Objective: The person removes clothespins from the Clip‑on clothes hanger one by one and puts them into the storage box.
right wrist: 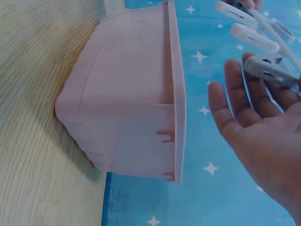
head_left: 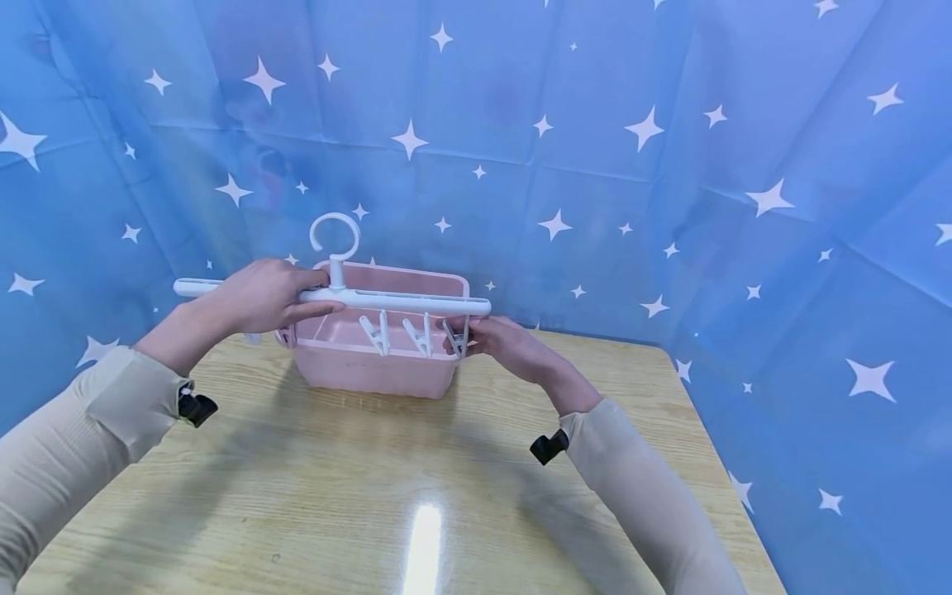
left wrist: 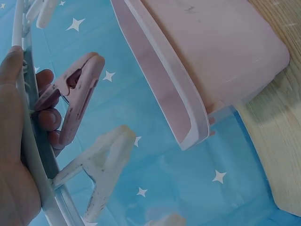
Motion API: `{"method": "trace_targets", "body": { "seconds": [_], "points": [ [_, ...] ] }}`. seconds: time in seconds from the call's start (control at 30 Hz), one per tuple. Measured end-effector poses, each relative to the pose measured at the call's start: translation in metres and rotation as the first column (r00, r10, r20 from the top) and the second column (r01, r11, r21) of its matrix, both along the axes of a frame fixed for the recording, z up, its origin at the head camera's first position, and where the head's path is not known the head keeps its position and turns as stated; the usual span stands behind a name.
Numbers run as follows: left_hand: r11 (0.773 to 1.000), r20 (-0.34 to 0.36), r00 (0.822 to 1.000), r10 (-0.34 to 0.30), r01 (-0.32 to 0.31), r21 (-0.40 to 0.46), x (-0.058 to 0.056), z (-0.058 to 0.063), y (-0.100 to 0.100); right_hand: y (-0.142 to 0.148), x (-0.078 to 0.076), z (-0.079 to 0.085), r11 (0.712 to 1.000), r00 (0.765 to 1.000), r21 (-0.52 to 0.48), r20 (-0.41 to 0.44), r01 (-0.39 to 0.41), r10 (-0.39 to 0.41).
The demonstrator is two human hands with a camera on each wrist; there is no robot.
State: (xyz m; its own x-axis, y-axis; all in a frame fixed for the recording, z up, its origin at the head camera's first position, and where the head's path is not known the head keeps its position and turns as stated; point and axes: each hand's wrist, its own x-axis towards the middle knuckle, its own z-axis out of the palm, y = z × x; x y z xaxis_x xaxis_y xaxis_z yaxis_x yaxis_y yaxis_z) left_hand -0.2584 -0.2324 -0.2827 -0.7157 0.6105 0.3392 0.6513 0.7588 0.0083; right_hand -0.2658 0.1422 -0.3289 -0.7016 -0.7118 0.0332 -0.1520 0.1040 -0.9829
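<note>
The left hand (head_left: 271, 296) is wrapped round the bar of a white hanger (head_left: 412, 302), thumb along one side and fingers curled under the other, so the hook (head_left: 335, 216) rises just beside that hand and the bar runs across toward the right one. The right hand (head_left: 513, 347) is under the far end, at a grey clip (right wrist: 269, 70); its outer fingers are loosely extended, and whether thumb and forefinger pinch the clip I cannot tell. Between the two hands hang two white clips (head_left: 375, 333), while a pink clip (left wrist: 80, 94) dangles right by the left fingertips. A pink basket (head_left: 375, 372) stands on the wooden table (head_left: 335, 496), lower than both hands and largely between them. The weak point, I judge, is the single firm hold: the left hand grasps the bar off-centre, so a slack wrist could let the right-hand end dip and swing the clips against the basket rim. A hard tug by the right hand might twist the bar in the left hand's grasp — or strain the thin link of the grey clip. The pink clip, so close to the left fingers, could also snag on them if that hand shifted its hold.
</note>
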Motion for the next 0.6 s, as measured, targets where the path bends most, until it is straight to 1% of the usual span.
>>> {"method": "trace_targets", "body": {
  "seconds": [0.27,0.37,0.47,0.6],
  "points": [
    [1.0,-0.011,1.0,-0.001,0.001,0.003,0.0002,0.002,0.0004,0.0012,-0.0012,-0.001,0.997,1.0,-0.066,0.012,-0.027,0.028],
    [1.0,-0.018,1.0,-0.005,0.005,0.004,-0.0005,0.0023,0.0007,0.0019,-0.0015,-0.001,0.995,0.999,-0.091,0.029,-0.038,0.04],
    [1.0,-0.02,1.0,-0.012,0.012,0.008,-0.0006,0.0024,0.001,0.0035,-0.0031,-0.0025,0.99,0.996,-0.126,0.051,-0.062,0.069],
    [0.999,-0.034,0.999,-0.033,0.033,0.004,-0.0002,0.0022,0.0011,0.0058,-0.004,-0.0038,0.983,0.992,-0.151,0.052,-0.106,0.115]
  ]
}}
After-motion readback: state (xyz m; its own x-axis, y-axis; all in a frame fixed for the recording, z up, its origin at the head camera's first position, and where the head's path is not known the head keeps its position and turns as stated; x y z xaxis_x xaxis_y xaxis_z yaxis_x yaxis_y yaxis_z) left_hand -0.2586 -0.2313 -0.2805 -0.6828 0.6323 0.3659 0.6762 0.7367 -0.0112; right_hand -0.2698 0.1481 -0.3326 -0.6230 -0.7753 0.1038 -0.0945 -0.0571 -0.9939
